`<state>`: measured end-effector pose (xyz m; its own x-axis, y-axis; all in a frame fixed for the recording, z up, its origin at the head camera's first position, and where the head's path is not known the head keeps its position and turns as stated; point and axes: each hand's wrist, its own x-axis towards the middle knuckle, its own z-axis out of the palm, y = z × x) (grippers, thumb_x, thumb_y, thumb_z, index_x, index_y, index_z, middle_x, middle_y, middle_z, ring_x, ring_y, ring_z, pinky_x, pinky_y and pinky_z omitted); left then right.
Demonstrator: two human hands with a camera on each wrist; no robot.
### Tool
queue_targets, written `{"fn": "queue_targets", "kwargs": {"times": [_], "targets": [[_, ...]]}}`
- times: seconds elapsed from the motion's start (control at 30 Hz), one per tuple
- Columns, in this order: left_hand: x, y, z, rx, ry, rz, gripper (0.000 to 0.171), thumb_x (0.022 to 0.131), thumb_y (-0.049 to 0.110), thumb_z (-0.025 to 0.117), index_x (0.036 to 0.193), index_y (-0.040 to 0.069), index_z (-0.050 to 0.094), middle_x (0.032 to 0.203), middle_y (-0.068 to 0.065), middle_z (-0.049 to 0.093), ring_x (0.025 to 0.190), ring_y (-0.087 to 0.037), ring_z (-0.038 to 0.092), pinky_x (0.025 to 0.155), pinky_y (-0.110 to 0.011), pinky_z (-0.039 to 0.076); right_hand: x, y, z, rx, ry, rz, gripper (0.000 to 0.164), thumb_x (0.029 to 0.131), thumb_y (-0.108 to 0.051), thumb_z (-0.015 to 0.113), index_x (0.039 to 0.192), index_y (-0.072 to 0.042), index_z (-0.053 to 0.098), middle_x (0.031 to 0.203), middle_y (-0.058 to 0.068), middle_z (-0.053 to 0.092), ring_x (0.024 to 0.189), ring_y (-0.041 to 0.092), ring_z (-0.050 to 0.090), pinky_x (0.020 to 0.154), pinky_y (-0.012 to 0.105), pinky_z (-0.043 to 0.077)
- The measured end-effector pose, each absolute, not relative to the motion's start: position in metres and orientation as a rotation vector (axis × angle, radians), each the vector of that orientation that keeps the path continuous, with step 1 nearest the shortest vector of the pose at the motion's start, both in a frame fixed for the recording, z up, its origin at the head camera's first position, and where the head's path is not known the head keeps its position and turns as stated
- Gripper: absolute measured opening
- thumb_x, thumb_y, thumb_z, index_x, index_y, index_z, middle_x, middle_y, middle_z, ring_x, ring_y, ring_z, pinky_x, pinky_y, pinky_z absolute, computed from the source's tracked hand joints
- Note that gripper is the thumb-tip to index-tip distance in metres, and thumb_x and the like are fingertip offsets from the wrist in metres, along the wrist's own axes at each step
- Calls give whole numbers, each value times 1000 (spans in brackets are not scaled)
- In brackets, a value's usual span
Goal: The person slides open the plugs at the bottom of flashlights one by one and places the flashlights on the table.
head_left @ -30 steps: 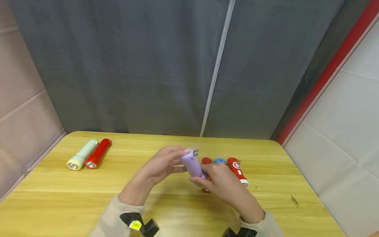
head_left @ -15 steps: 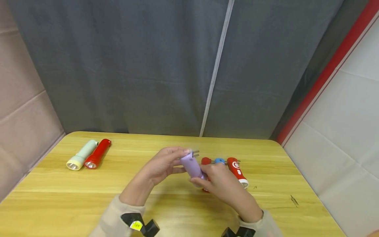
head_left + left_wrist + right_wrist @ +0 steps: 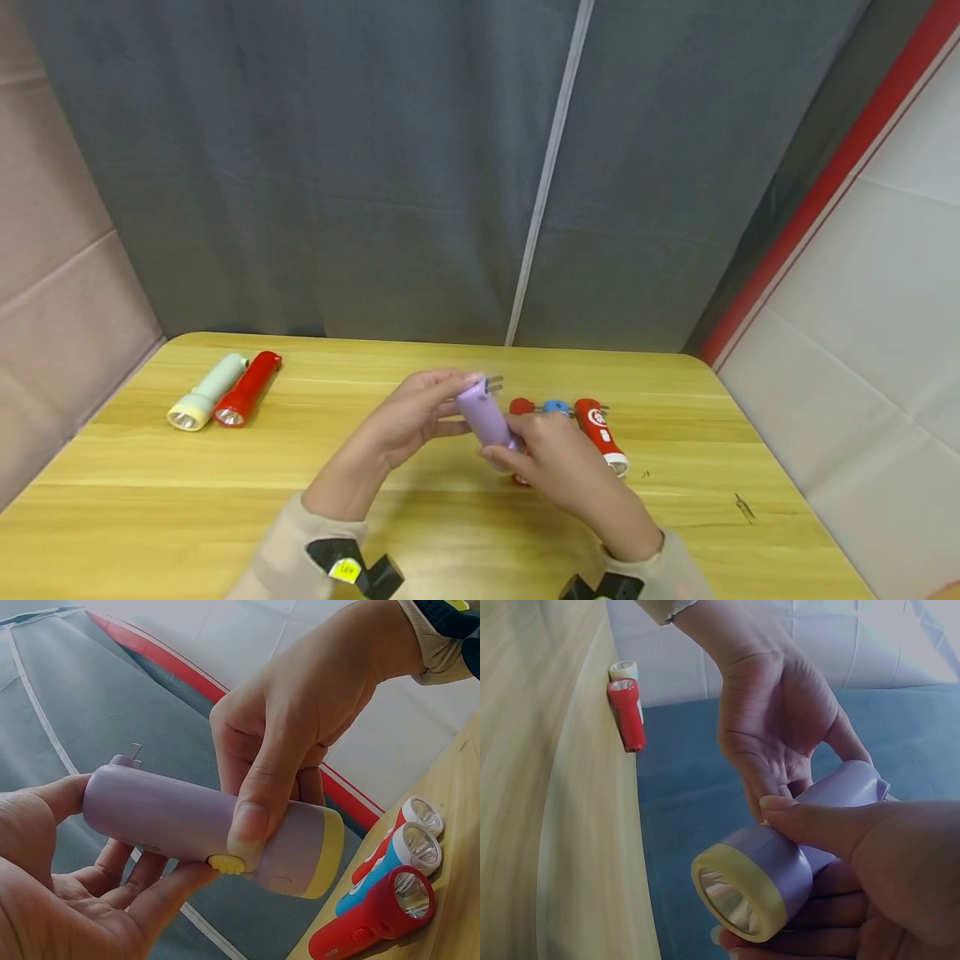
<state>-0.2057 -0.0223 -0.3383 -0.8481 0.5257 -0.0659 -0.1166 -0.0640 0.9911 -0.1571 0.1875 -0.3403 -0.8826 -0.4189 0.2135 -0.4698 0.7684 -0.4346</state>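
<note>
A purple flashlight (image 3: 483, 414) with a yellow lens rim is held above the table between both hands. Two metal plug prongs (image 3: 494, 384) stick out at its tail end. My left hand (image 3: 416, 415) holds that tail end, thumb on one end and fingers along the underside, a fingertip close to the yellow switch (image 3: 226, 864). My right hand (image 3: 558, 458) grips the body near the head, its thumb (image 3: 250, 825) beside the switch. In the right wrist view the reflector (image 3: 731, 898) shows no glow.
Beyond my right hand lie a red-and-white flashlight (image 3: 600, 433), a blue one (image 3: 557, 407) and a red one (image 3: 522, 407), partly hidden. At the far left, a pale green flashlight (image 3: 210, 387) and a red flashlight (image 3: 251, 387) lie side by side on the wooden table (image 3: 337, 367).
The purple flashlight's tail and prongs have tilted very slightly between frames. Both hands keep their hold, and the other flashlights have stayed put.
</note>
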Motion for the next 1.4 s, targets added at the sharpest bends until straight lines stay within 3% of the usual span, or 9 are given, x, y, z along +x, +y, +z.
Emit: {"fn": "queue_targets", "kwargs": {"times": [0.2, 0.37, 0.5, 0.73, 0.97, 1.23, 1.4], "targets": [[-206, -19, -338, 440, 1809, 1978, 51, 105, 37, 51, 133, -5, 57, 135, -15, 61, 122, -27, 65, 105, -47, 54, -160, 187, -342, 621, -2887, 808, 24, 90, -35, 76, 91, -11, 73, 68, -8, 63, 55, 3, 49, 50, 18, 45], [-206, -18, -338, 430, 1843, 1966, 55, 98, 26, 65, 143, -2, 49, 148, -19, 52, 134, -34, 56, 107, -46, 52, -163, 188, -346, 601, -2863, 861, 24, 90, -36, 76, 86, -14, 70, 63, -10, 56, 53, 1, 45, 47, 17, 39], [-206, -18, -339, 417, 1895, 1946, 65, 94, 23, 72, 147, -2, 44, 148, -22, 52, 134, -35, 56, 105, -42, 54, -164, 187, -349, 602, -2841, 939, 28, 91, -39, 75, 86, -12, 71, 63, -8, 57, 52, 1, 44, 47, 17, 38], [-209, -19, -343, 381, 1969, 1971, 52, 97, 20, 67, 140, -5, 52, 141, -23, 59, 125, -31, 63, 99, -44, 57, -161, 179, -351, 506, -2822, 1040, 37, 88, -42, 76, 94, -6, 75, 66, -6, 63, 53, 2, 49, 47, 18, 43], [-216, -20, -348, 241, 2069, 2001, 48, 97, 28, 68, 133, -2, 60, 133, -22, 62, 111, -27, 67, 92, -45, 61, -151, 168, -350, 442, -2825, 939, 44, 80, -49, 82, 97, -9, 75, 66, -8, 63, 55, 2, 50, 50, 18, 44], [-223, -18, -359, 150, 2083, 1985, 53, 94, 37, 70, 133, 2, 62, 131, -18, 65, 112, -29, 68, 89, -41, 62, -146, 159, -352, 407, -2769, 806, 39, 82, -46, 82, 85, -8, 74, 60, -9, 55, 52, 3, 46, 49, 16, 41], [-227, -13, -373, 132, 2213, 1942, 51, 91, 39, 74, 124, 0, 69, 122, -19, 71, 101, -25, 73, 86, -40, 63, -148, 158, -357, 409, -2788, 822, 39, 84, -46, 79, 83, -8, 74, 57, -9, 54, 49, 2, 42, 45, 18, 37]]}}
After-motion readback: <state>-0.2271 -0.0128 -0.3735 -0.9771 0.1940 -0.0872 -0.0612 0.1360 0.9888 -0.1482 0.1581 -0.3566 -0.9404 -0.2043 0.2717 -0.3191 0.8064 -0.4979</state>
